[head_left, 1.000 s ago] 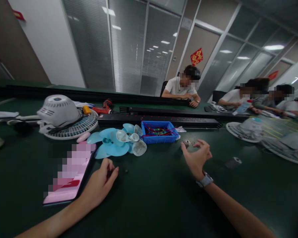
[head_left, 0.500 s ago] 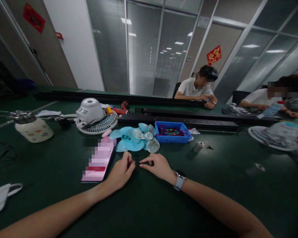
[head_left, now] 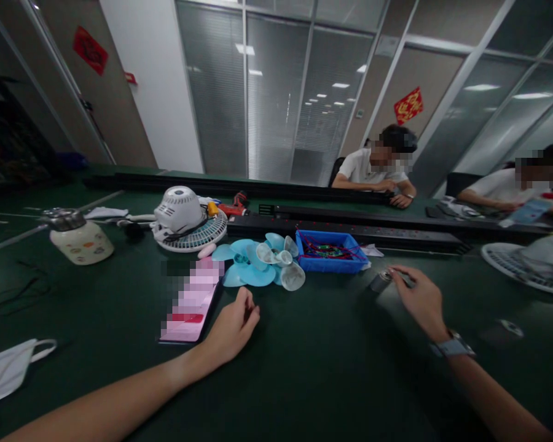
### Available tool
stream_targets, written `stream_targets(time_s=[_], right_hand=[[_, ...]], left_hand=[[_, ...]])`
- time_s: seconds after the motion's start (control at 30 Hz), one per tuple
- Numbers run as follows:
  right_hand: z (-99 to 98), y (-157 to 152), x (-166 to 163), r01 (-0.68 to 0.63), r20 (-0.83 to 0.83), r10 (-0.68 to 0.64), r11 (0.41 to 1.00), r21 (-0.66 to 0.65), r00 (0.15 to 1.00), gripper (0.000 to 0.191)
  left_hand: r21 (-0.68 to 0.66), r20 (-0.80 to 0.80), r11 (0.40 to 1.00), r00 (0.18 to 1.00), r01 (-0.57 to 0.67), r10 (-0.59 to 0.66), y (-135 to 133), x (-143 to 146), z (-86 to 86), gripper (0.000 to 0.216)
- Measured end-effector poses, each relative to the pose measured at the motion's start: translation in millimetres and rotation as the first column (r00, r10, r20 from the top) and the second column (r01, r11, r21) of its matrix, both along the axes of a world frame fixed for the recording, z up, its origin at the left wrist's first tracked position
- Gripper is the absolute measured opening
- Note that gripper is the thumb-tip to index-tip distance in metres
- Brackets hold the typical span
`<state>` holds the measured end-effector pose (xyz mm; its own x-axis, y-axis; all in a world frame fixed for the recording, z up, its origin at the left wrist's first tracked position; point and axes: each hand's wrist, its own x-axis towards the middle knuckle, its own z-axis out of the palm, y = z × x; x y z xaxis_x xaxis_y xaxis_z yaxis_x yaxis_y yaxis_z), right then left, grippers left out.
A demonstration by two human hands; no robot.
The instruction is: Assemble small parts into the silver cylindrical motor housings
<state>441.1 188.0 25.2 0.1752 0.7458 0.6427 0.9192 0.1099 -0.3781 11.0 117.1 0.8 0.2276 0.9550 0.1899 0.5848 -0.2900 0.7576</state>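
Observation:
My left hand rests over the dark green table beside the phone, fingers curled and closed. Whatever it may hold is hidden. My right hand, with a watch on the wrist, reaches out to the right. Its thumb and forefinger pinch at the near end of a small metal cylinder, seemingly a motor, which lies on the table. Ahead of my left hand are light-blue fan blades and translucent fan blades. A second motor lies right of my right wrist, blurred.
Behind the blades stands a blue bin of wired circuit boards. A white fan head, a cream jar and a face mask lie leftward. Another fan is at right. Two people sit across the black rails.
My right hand has moved right, from beside my left hand to the small motor. My left hand stays curled near the phone. The view has shifted slightly.

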Motion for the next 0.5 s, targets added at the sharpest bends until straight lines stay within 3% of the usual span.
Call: stream_targets(time_s=[0.1,0.27,0.5], right_hand=[[-13.4,2,2,0.06,-0.068,-0.068,0.992,-0.111,0.995,0.051],[-15.1,4,1,0.025,-0.047,-0.028,0.998,-0.066,0.998,0.054],[-21.4,6,2,0.021,-0.084,-0.033,0.99,-0.137,0.996,0.053]], left_hand=[[-0.002,-0.004,1.0,1.0,-0.006,0.006,-1,0,1.2,0.012],[-0.027,0.006,1.0,1.0,0.007,-0.007,-1,1,4.9,0.013],[-0.018,-0.007,1.0,1.0,0.014,-0.014,-1,1,4.8,0.013]])
